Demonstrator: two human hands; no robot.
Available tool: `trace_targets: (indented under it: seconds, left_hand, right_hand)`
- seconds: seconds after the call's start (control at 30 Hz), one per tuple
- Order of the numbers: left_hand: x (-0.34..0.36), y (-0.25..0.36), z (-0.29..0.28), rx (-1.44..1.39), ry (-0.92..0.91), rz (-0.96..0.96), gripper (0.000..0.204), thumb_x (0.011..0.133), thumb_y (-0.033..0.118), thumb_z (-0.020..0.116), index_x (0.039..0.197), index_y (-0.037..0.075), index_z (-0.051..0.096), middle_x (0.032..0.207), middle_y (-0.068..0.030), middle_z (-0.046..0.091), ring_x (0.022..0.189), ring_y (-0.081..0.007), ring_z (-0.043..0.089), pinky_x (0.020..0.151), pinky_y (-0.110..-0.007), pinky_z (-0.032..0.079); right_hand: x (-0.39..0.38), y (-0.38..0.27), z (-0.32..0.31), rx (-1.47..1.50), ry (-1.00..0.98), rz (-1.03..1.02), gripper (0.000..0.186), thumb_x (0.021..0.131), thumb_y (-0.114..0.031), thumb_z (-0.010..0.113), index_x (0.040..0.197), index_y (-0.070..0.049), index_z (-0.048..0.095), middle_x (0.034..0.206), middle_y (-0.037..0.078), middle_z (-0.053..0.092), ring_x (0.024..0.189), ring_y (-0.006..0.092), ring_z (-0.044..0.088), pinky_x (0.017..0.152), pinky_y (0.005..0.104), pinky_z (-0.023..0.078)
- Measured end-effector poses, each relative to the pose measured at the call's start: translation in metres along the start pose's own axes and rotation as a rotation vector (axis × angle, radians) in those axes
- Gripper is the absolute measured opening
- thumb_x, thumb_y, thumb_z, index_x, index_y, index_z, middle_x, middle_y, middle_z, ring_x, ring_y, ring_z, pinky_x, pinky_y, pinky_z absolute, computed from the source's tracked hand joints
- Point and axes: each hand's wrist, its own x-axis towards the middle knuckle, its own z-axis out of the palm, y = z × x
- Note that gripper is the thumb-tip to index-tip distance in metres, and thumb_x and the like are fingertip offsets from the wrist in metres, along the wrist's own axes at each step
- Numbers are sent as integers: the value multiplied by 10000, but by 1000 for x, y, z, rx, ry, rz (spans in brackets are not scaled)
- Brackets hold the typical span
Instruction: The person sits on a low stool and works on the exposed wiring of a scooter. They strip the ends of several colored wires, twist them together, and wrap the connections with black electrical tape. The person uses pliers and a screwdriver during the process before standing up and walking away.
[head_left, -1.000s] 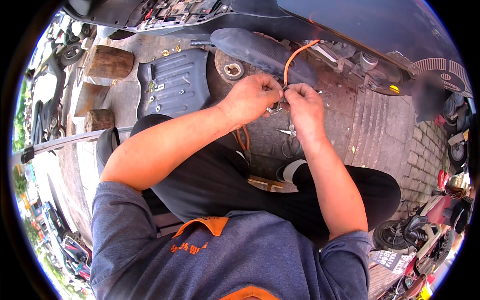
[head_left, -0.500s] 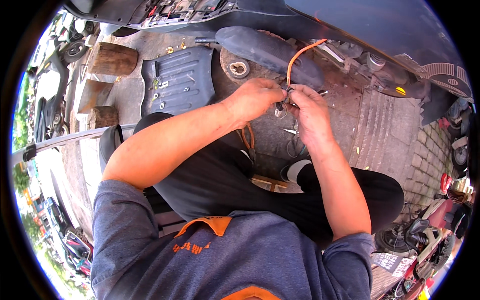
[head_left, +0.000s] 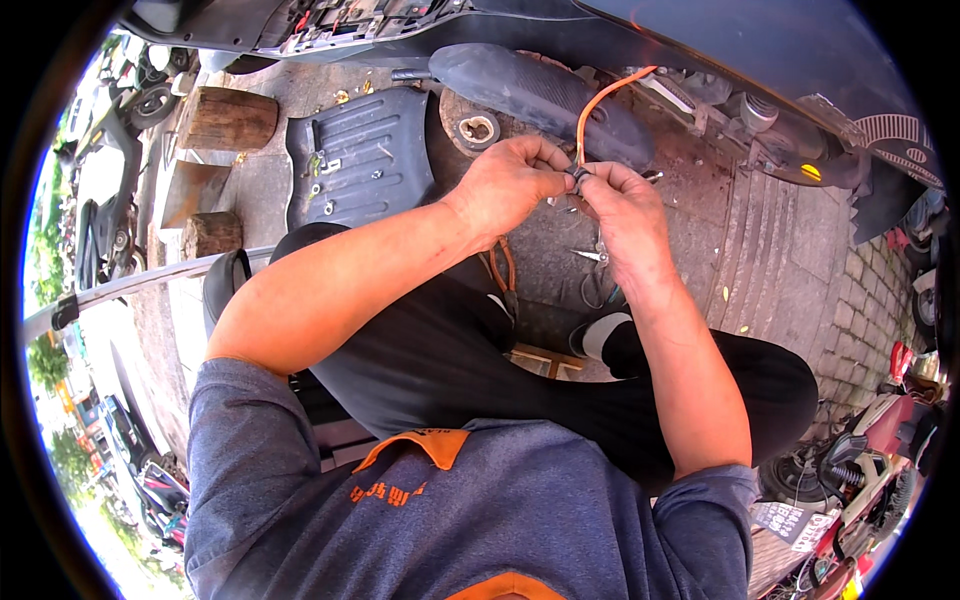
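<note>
An orange cable hangs from the underside of the scooter body down to my fingers. At its lower end is a small dark piece, largely hidden by my fingertips. My left hand pinches it from the left, thumb and forefinger pressed together. From the other side my right hand grips the same spot with thumb and fingers closed. Below the hands, a tool with a pointed silver tip and an orange-handled tool show near my feet.
A black ribbed plastic panel with small metal parts on it lies to the left. Beyond it stand wooden blocks. A dark curved fender and a round ring lie ahead. A red motorbike is at the right.
My left fingers have shifted and curl more over the dark piece. A pale connector that hung below my fingers is now mostly out of sight. The cable bends more to the right.
</note>
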Motion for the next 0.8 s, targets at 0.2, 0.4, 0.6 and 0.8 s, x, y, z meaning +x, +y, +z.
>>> trace_targets:
  seconds: [0.2, 0.4, 0.6, 0.8]
  left_hand:
    - [0, 1, 2, 41, 0, 19, 109, 962, 102, 790, 1042, 52, 737, 934, 31, 681, 823, -69, 576, 725, -255, 476]
    - [4, -5, 2, 275, 26, 195, 92, 953, 75, 762, 1015, 22, 719, 911, 13, 659, 836, -88, 588, 749, -286, 504]
    - [-4, 0, 7, 679, 142, 614, 154, 899, 52, 769, 1034, 9, 709, 922, -80, 636, 820, -204, 651, 757, -349, 555]
    - [-7, -2, 10, 730, 184, 733, 152, 858, 13, 767, 999, 15, 711, 935, -111, 642, 830, -252, 677, 771, -376, 581]
  right_hand:
    - [-3, 2, -1, -87, 29, -59, 186, 971, -139, 741, 1063, 22, 752, 881, -1, 700, 789, 63, 584, 692, 273, 478]
    - [-8, -3, 0, -196, 54, -133, 152, 951, -128, 749, 997, 15, 728, 853, 18, 687, 784, 83, 601, 713, 290, 510]
    - [-13, -9, 2, -297, 104, -225, 140, 905, -97, 769, 882, 26, 705, 938, 69, 674, 815, 129, 637, 760, 319, 537]
    - [-15, -9, 3, -260, 127, -200, 167, 904, -126, 801, 930, 28, 742, 1008, 89, 679, 824, 140, 637, 779, 325, 546]
